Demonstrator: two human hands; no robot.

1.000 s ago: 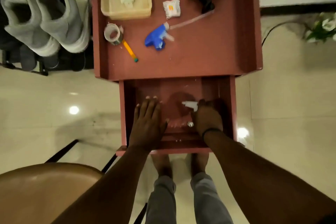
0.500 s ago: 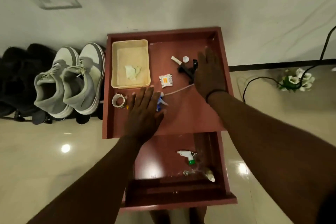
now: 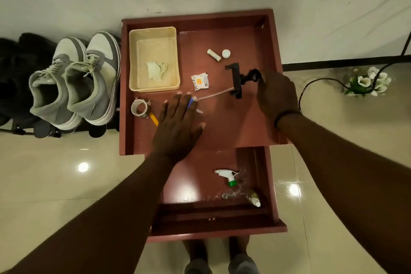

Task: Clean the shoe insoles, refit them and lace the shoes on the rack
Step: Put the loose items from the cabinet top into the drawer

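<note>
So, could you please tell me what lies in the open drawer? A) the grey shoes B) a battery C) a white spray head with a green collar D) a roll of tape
C: the white spray head lies in the open drawer, beside a small bottle.

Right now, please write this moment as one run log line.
left hand: flat over blue spray head | right hand: at black phone holder | drawer: open

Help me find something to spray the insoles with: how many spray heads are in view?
2. A white spray head with a green collar lies in the open drawer; a blue spray head lies on the tabletop, mostly hidden under the left hand.
</note>
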